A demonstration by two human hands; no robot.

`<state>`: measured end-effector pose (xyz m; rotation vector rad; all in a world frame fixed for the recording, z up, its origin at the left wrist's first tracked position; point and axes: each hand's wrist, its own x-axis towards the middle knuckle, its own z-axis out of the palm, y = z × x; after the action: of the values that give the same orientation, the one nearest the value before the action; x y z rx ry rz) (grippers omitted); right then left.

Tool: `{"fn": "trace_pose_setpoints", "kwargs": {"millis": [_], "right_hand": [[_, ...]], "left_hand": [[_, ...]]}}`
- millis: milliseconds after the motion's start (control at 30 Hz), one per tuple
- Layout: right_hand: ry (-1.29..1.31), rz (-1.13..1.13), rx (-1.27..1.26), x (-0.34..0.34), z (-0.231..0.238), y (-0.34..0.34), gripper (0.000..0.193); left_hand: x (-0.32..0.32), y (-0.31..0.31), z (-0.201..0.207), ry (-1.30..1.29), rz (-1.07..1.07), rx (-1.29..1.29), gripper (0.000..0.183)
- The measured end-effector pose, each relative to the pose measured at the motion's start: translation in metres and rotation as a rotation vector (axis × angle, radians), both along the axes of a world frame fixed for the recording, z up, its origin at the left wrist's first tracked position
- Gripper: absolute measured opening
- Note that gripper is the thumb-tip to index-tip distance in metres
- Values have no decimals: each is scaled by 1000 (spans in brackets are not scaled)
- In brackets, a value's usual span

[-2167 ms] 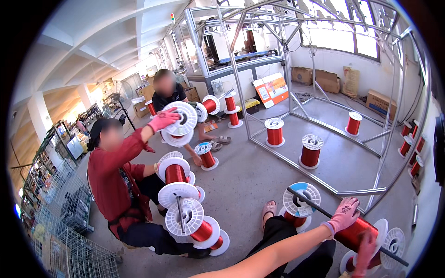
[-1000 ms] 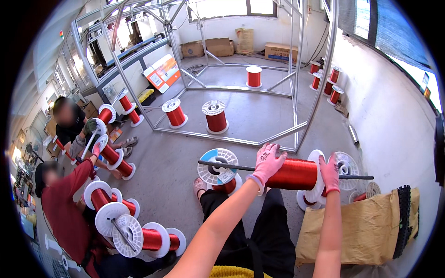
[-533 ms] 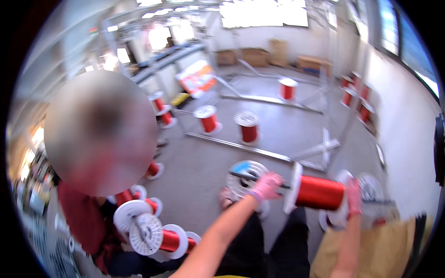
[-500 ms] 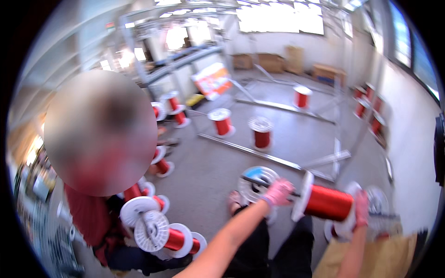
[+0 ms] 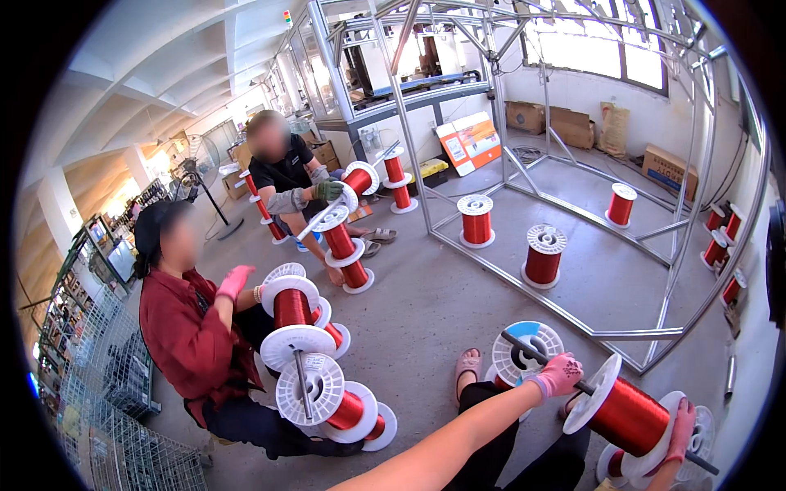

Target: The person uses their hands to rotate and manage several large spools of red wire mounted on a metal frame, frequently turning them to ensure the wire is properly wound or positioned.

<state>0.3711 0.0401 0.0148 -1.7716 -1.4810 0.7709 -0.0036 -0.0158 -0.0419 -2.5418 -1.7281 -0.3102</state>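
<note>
My left hand (image 5: 559, 376), in a pink glove, is closed round a dark metal rod (image 5: 526, 347). The rod runs through a spool of red wire (image 5: 629, 416) with white flanges, held tilted over my legs. My right hand (image 5: 680, 432), also gloved in pink, grips the spool's right flange at its rim; some of its fingers are hidden. The rod's other end (image 5: 702, 463) sticks out below that hand. Under my left hand, another white-flanged spool (image 5: 536, 337) with a blue patch stands on the floor.
To my left a person in a red shirt (image 5: 184, 327) sits by several spools (image 5: 348, 409). Beyond, another person (image 5: 282, 172) handles spools too. A metal frame (image 5: 524, 290) stands ahead, with spools (image 5: 544, 260) around it. A wire-mesh cage (image 5: 123, 425) is at lower left.
My view has turned left, so the scene sits further right in the picture. Both hands keep their hold on the rod and spool. The farther person now shows.
</note>
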Motion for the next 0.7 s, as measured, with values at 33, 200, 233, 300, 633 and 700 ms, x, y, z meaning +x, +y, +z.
{"fn": "trace_pose_setpoints", "kwargs": {"millis": [33, 200, 233, 300, 633, 700], "right_hand": [[-8, 17, -14, -13, 10, -6, 47], [-55, -43, 28, -16, 16, -11, 47], [-53, -23, 27, -20, 22, -15, 47], [-10, -8, 30, -22, 22, -16, 47], [56, 49, 18, -2, -3, 3, 43], [82, 25, 45, -1, -7, 3, 43]], "left_hand": [[-4, -3, -4, -7, 27, -3, 23], [-3, -1, -5, 7, 54, 33, 20], [-3, -2, -1, -5, 45, 4, 19], [-2, -4, -1, 3, 64, -20, 18], [2, -5, 5, -4, 110, -71, 14], [3, -5, 8, -3, 113, -63, 15]]}}
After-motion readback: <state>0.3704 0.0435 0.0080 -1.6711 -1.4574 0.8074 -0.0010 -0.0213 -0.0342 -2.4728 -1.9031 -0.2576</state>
